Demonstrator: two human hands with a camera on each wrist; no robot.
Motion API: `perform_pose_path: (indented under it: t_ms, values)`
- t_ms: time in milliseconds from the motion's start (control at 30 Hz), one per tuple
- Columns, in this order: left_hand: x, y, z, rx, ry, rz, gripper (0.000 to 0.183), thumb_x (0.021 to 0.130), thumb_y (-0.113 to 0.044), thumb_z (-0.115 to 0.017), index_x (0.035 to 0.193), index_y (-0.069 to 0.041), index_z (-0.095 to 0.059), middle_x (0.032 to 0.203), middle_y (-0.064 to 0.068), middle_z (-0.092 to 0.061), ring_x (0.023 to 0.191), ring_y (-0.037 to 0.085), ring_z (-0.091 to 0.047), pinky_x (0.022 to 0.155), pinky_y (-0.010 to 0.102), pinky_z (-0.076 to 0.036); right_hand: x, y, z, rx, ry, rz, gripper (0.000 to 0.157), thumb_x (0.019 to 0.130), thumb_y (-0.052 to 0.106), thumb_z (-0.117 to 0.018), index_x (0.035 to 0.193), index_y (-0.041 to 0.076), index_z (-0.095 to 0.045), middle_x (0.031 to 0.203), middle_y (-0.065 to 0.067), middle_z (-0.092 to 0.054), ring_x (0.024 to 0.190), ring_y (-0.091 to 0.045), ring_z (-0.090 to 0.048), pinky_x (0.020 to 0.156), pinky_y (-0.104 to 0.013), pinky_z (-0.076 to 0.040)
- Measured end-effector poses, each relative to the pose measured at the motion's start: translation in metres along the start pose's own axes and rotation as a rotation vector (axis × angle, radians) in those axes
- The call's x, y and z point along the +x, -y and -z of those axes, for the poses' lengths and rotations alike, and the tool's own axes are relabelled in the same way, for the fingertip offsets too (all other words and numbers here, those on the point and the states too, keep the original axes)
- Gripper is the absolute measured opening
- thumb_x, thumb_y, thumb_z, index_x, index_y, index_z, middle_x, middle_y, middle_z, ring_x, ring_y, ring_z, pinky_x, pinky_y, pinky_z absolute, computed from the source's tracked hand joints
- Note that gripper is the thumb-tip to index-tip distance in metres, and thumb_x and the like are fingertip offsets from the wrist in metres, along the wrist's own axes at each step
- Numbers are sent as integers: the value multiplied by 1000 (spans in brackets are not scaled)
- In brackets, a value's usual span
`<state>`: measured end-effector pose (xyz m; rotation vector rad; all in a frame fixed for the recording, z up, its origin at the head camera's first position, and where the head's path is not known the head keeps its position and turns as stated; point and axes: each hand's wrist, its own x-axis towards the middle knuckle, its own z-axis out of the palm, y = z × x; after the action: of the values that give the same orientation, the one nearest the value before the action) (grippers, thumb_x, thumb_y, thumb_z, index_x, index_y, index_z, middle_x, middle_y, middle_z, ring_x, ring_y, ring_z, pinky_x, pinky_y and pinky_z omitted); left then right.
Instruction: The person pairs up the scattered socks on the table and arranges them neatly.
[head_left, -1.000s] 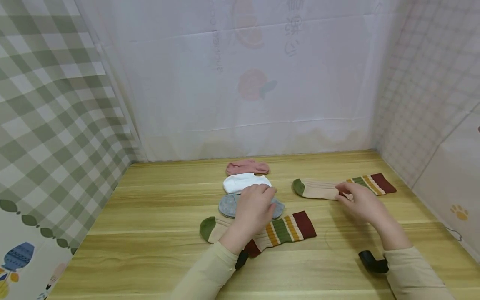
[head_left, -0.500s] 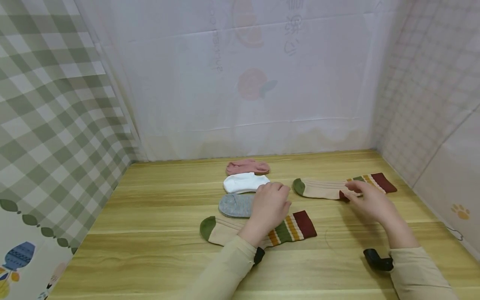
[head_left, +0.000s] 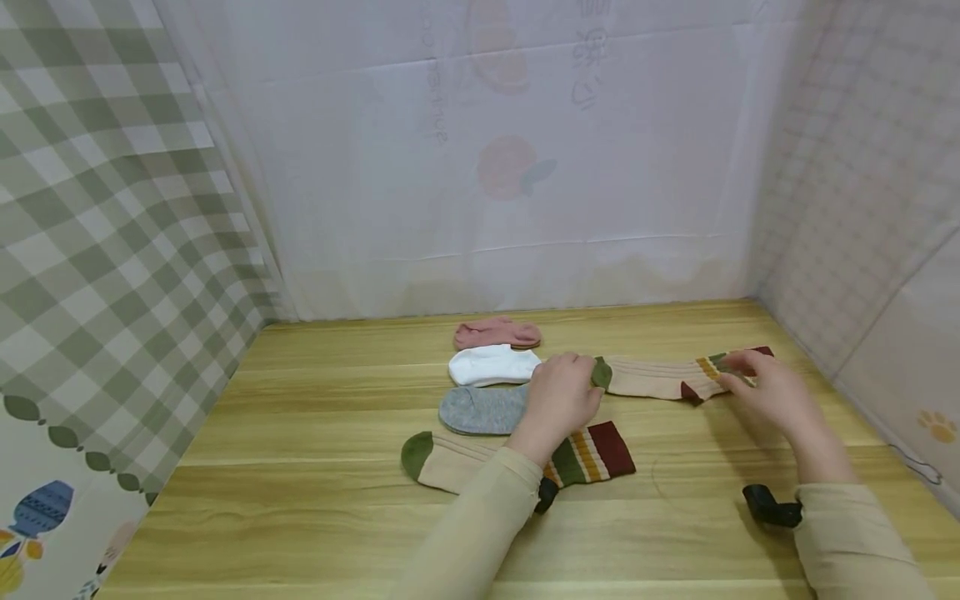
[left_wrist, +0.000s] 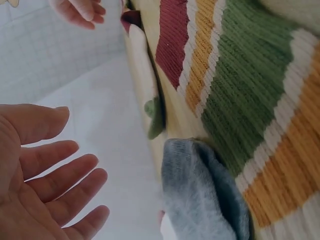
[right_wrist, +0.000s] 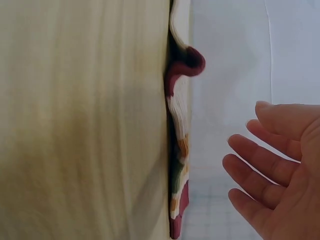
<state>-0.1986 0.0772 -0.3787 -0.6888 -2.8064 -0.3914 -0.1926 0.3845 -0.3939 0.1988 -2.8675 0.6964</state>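
A long striped sock (head_left: 652, 379) with a green toe and maroon heel lies flat on the right. Over its cuff end hovers my right hand (head_left: 776, 396), fingers loose and holding nothing; in the right wrist view a gap separates it from the sock (right_wrist: 177, 112). My left hand (head_left: 562, 400) hovers near that sock's green toe, above the right end of a grey sock (head_left: 480, 410). In the left wrist view its fingers (left_wrist: 65, 187) are spread around nothing. A matching striped sock (head_left: 453, 462) lies in front, partly hidden by the left forearm.
Behind the grey sock lie a white sock (head_left: 491, 365) and a pink sock (head_left: 495, 332), in a column on the wooden table (head_left: 300, 458). Cloth-covered walls (head_left: 390, 192) enclose the table at the back and sides. Black wrist straps or mounts (head_left: 772, 508) show below the hands.
Both hands have moved to the right, the left from over the grey sock toward the striped sock's toe, the right along that sock toward its cuff. The socks stay in place.
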Motion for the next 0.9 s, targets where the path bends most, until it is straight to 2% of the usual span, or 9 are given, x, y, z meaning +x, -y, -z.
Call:
perform_pose_path:
  t_ms: [233, 367, 600, 900]
  values:
    - [15, 2, -10, -110, 61, 91, 34, 94, -36, -68, 120, -14, -69, 106, 1, -68, 96, 16, -64, 79, 32, -52, 9, -15, 10, -6, -34, -15, 39, 102, 17, -55, 123, -16, -52, 118, -41, -54, 104, -57, -51, 82, -65, -41]
    - [25, 1, -14, -225, 91, 148, 41, 95, -35, -67, 128, -10, -65, 116, 3, -67, 105, 18, -63, 84, 31, -52, 14, -21, 14, -13, -26, -54, 43, 103, 20, -52, 125, -17, -50, 117, -40, -55, 104, -55, -52, 84, -63, -40]
    - [33, 1, -22, -485, 163, 267, 56, 95, -38, -66, 142, -9, -53, 135, 6, -59, 124, 22, -54, 99, 36, -46, 18, -33, 16, -26, -33, -108, 49, 102, 22, -52, 129, -19, -46, 118, -42, -52, 105, -56, -49, 85, -65, -39]
    - [32, 5, -30, -866, 189, 441, 64, 95, -40, -66, 145, -4, -48, 141, 13, -53, 126, 29, -52, 99, 44, -45, 24, -43, 24, -19, -14, -148, 47, 103, 18, -48, 129, -21, -42, 124, -48, -41, 110, -61, -41, 88, -69, -35]
